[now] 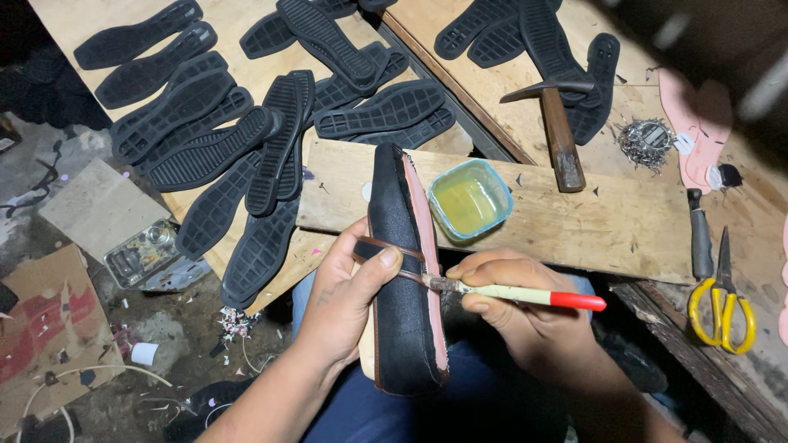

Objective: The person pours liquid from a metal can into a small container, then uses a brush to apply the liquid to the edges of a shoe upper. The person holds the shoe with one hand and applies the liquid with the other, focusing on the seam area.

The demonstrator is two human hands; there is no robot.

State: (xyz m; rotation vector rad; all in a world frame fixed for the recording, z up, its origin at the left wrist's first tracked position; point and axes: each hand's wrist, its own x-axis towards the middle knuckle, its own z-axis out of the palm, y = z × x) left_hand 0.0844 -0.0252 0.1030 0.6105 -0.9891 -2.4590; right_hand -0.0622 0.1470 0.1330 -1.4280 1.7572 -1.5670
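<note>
- Left hand [349, 287] clamping shoe [404, 271] by its strap; right hand [525, 324] pinching brush [513, 294].
- Brushing glue along shoe's edge.
- Next likely needing a dip in glue cup [469, 199].

One hammer [556, 123], one scissors [722, 299], one brush [517, 293]

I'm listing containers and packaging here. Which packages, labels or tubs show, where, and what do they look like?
Glue tub: on the wooden board beyond the shoe, rounded square, light blue rim, yellowish liquid inside.
Clear plastic package: on the floor at left, rectangular, transparent with dark contents.
Cardboard sheet: floor at left, flat, plain brown.
No signs or screens show.
</note>
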